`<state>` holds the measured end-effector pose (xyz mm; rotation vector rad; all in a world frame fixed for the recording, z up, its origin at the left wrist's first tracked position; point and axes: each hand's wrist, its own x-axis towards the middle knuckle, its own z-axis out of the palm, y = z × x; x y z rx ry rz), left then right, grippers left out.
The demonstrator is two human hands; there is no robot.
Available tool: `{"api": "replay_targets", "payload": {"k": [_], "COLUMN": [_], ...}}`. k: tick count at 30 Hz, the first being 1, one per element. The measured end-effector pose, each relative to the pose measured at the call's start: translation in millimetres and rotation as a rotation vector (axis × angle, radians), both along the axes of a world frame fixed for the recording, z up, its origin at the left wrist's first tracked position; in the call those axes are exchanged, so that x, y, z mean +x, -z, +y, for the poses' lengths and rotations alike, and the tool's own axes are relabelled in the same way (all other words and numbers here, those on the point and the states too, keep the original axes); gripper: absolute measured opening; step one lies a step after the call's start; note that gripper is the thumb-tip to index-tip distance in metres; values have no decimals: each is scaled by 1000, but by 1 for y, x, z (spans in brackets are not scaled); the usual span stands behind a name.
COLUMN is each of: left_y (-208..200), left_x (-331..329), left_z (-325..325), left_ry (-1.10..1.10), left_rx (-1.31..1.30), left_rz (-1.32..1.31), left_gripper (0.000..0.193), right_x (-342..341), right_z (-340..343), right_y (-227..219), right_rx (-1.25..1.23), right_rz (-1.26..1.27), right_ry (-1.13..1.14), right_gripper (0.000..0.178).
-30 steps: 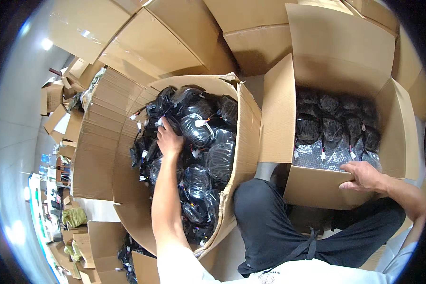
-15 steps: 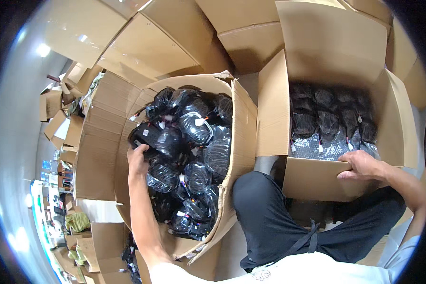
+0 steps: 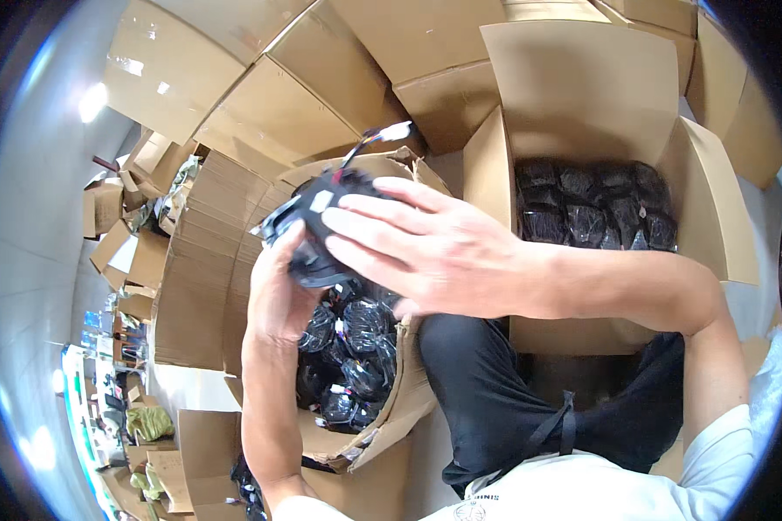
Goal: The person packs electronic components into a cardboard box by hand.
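- One part (image 3: 314, 258) is over the left box (image 3: 191, 269), gripped by the left hand (image 3: 278, 300); the right hand (image 3: 447, 243) covers it, grip unclear.
- Likely step: steadying the part; the next move calls for minding its plug (image 3: 396, 131).
- Left box holds jumbled packs (image 3: 365, 326); right box (image 3: 573, 334), rowed packs (image 3: 586, 223).

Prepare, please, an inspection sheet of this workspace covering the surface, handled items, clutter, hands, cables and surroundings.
Surface: pale floor, only partly visible.
Handled items: black wired unit above a worn open carton of piled, plastic-wrapped black units; rowed black units inside the right-hand carton.
Clutter: opened boxes and a yellow-green bag at far left.
Hands: left hand grips the wired unit's side; right hand lies across it, fingers extended, grip unclear.
Cables: cable with white connector sticks out from the held unit.
Surroundings: stacked cartons beyond; bright light at upper left.
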<state>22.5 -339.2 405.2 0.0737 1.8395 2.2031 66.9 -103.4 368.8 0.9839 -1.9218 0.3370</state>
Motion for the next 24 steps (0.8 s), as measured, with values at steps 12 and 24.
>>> {"api": "replay_targets", "payload": {"k": [12,24], "left_y": [168,161], "left_x": [-113,-86], "left_z": [-87,-102], "left_ry": [27,-346], "left_rx": [-962,-742], "left_rz": [275,241], "left_gripper": [69,67], "right_x": [-57,-29], "right_z": [222,227], "right_y": [84,297], "right_rx": [-156,-1079], "right_rz": [-773,-2265], "right_ry": [619,195], "right_gripper": [43,28]}}
